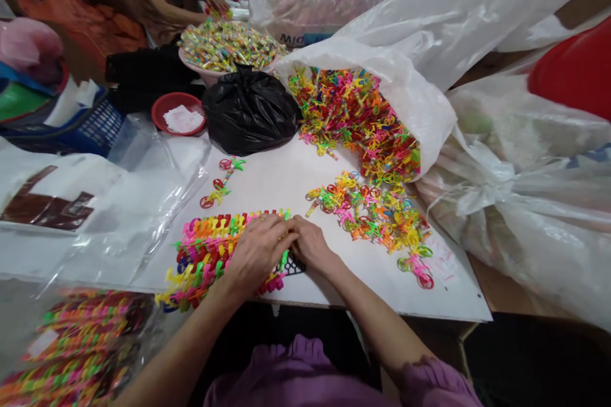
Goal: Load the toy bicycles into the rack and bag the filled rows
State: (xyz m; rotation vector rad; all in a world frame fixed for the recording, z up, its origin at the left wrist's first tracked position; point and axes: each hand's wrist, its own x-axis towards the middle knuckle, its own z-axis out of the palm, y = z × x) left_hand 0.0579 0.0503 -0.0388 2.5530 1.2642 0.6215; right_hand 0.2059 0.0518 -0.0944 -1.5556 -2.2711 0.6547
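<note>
Over the rows of bright plastic toys (205,261) at the table's front edge, my left hand (260,248) rests with its fingers bent toward the right. My right hand (308,241) meets it at the right end of the rows, fingertips pinched close together. What the fingertips hold is hidden between the hands. Beneath them shows part of a black tray with holes (296,265), in which the toys seem to stand. A loose pile of similar toys with small wheels (367,210) lies to the right.
An open white sack (429,102) spills more toys onto the table. A tied black bag (251,111), a red bowl (157,116) and a heaped basin (191,65) stand behind. Plastic sheets (143,191) lie left; packed toys (71,343) sit below. A co-worker's arm (162,3) shows at back.
</note>
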